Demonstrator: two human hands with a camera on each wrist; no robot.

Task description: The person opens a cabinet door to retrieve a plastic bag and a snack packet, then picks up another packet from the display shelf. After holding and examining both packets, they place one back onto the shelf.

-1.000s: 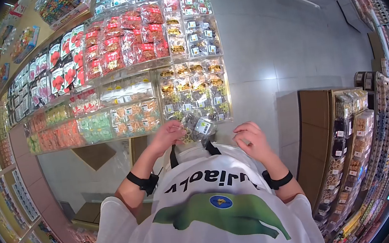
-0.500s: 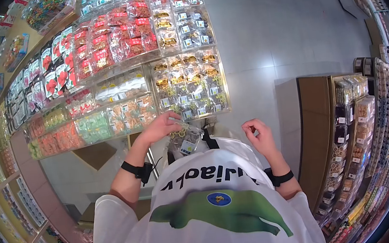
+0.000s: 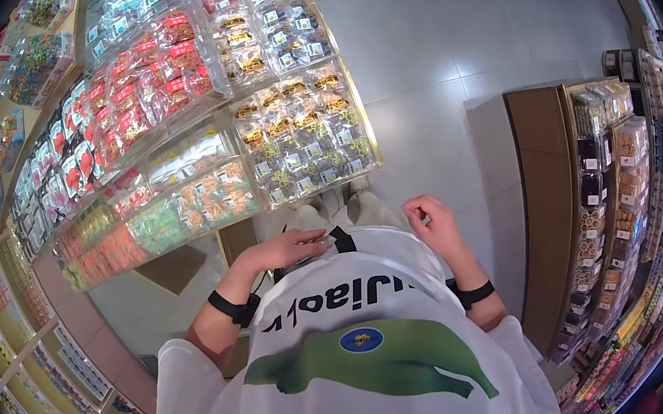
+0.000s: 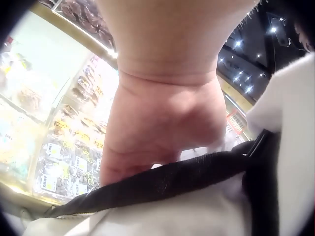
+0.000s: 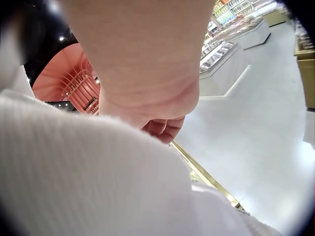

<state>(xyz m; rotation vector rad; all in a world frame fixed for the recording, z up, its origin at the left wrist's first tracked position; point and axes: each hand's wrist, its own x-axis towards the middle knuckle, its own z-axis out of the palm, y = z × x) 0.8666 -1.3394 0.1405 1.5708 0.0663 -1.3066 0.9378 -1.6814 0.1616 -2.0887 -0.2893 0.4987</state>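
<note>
My left hand (image 3: 291, 249) is low in front of the shirt, beside a black strap (image 3: 342, 239). A small shiny bit of the clear snack packet (image 3: 326, 241) shows at its fingertips; the rest is hidden. In the left wrist view, crinkled clear plastic (image 4: 212, 147) shows by the palm, and the black strap (image 4: 162, 184) crosses over white cloth (image 4: 147, 216), covering the fingers. My right hand (image 3: 431, 224) hangs in the air at the right of the waist, fingers loosely curled, holding nothing. Similar dark packets (image 3: 312, 153) with white labels lie in the near display bin.
A tiered display (image 3: 159, 120) of bagged snacks spreads ahead and to the left, with clear bin edges (image 3: 368, 132). Grey tiled floor (image 3: 444, 44) runs along its right. Another brown-sided stand (image 3: 546, 205) with packed trays is at right. Shelves (image 3: 11, 329) line the far left.
My left hand has brought the clear packet of dark snacks down toward the waist by the strap, where it is mostly hidden. The right hand remains loosely curled at the right. The view has turned slightly.
</note>
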